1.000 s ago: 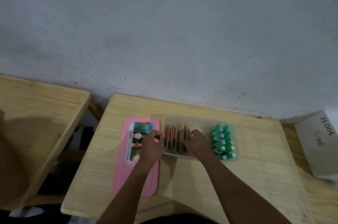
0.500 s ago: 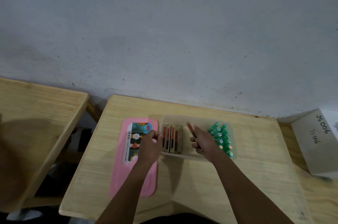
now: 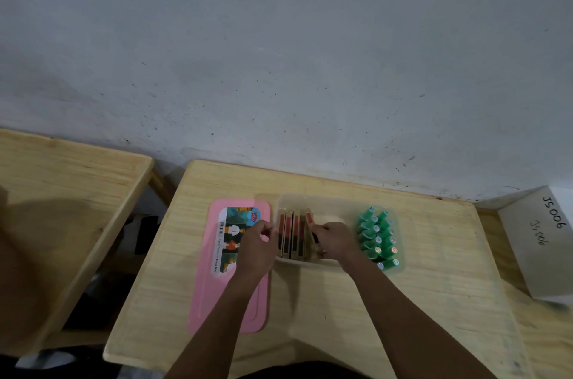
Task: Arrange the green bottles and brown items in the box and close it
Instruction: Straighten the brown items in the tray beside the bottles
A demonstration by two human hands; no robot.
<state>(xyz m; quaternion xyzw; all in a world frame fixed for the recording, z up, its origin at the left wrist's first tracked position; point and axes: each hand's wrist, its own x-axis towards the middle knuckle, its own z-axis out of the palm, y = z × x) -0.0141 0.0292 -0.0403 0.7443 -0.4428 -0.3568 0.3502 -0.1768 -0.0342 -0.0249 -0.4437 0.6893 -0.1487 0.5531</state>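
A clear plastic box [image 3: 328,203] stands on the wooden table. Several green bottles [image 3: 376,237] lie packed at its right end. Several brown items [image 3: 290,234] with red and black faces stand on edge in a row at its left end. My right hand [image 3: 336,240] grips one more brown item [image 3: 310,219], tilted against the right side of that row. My left hand [image 3: 257,247], fingers curled, touches the box's left wall beside the row; whether it holds anything is hidden. The pink lid [image 3: 229,267] lies flat to the left of the box.
The table [image 3: 325,310] runs back to a grey wall. A second wooden table [image 3: 62,208] stands to the left across a gap. A white box [image 3: 539,242] marked JS006 sits at the right edge.
My right hand lifted a brown item away from the row to the right, then brought it back left against the row. My left hand stayed at the box's left wall.
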